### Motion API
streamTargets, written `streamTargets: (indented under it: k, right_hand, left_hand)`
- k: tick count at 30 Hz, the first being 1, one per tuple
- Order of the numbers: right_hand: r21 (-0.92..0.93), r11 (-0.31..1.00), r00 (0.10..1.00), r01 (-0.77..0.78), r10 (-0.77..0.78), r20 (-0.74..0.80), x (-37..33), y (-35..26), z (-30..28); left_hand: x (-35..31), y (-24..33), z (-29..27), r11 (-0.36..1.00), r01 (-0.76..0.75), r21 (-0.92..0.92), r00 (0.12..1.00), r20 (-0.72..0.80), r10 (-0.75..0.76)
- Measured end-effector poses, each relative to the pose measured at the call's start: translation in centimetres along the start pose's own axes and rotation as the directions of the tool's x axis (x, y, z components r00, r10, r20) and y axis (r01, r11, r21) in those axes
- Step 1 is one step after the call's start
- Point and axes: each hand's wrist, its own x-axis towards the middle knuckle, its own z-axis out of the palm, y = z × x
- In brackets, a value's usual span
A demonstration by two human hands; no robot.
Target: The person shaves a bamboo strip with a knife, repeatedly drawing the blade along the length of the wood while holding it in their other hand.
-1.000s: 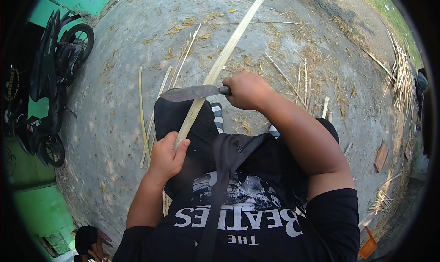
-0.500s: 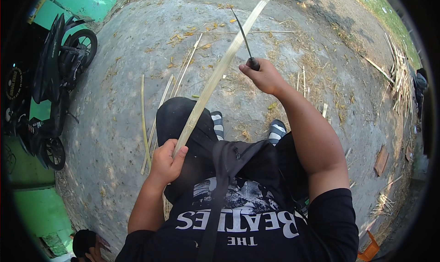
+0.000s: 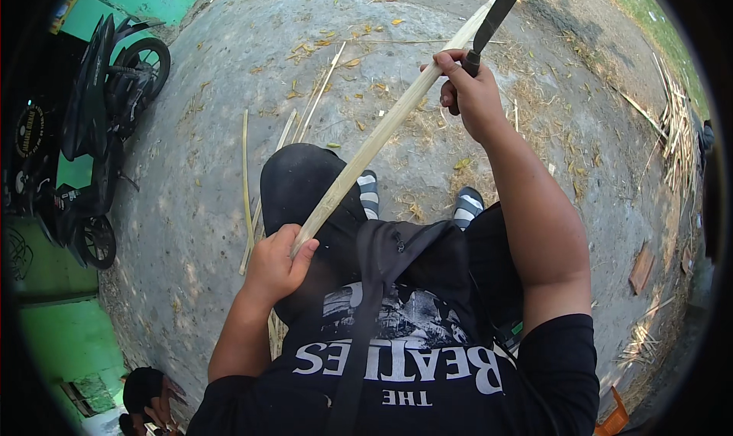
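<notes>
A long, pale bamboo strip (image 3: 374,140) slants across the view from my lap toward the far right. My left hand (image 3: 279,266) is closed around its near end, thumb on top, beside my left knee. Farther up, my right hand (image 3: 475,98) grips the dark handle of a knife (image 3: 498,14). Its broad dark blade points away from me and overlaps the strip's far part. The index finger and thumb of my right hand reach to the strip's edge and appear to touch it. The strip's far end runs to the upper rim.
Several thin strips (image 3: 247,180) lie on the concrete ground left of my knee. A heap of split strips (image 3: 676,134) lies at the far right, near a flat brown piece (image 3: 642,268). A parked motorcycle (image 3: 114,123) stands at the left. Another person (image 3: 145,390) is at the lower left.
My right hand has moved up and right, bringing its fingers to the strip. The knife has turned so its blade leans right over the strip. My left hand keeps its hold.
</notes>
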Motion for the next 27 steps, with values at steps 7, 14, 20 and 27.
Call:
streamTargets:
  k: [7, 14, 20, 27]
  right_hand:
    - [-0.016, 0.999, 0.999, 0.03, -0.03, -0.014, -0.3, -0.2, 0.3]
    - [-0.043, 0.997, 0.998, 0.059, -0.06, -0.03, -0.1, 0.0, 0.3]
    - [-0.059, 0.997, 0.999, 0.051, -0.052, -0.012, 0.1, 0.2, 0.1]
    - [-0.073, 0.997, 1.0, 0.025, -0.024, 0.014, -0.1, 0.2, 0.3]
  left_hand:
    - [0.6, -0.4, -1.5, 0.991, -0.114, 0.069, 0.988, -0.092, 0.12]
    - [3.4, -2.2, -3.2, 0.998, 0.068, 0.002, 0.968, -0.244, -0.065]
    - [8.7, -1.7, -3.6, 0.953, -0.022, 0.303, 0.97, -0.226, 0.094]
    - [14.9, -4.1, -4.1, 0.896, -0.026, 0.443, 0.964, -0.227, 0.141]
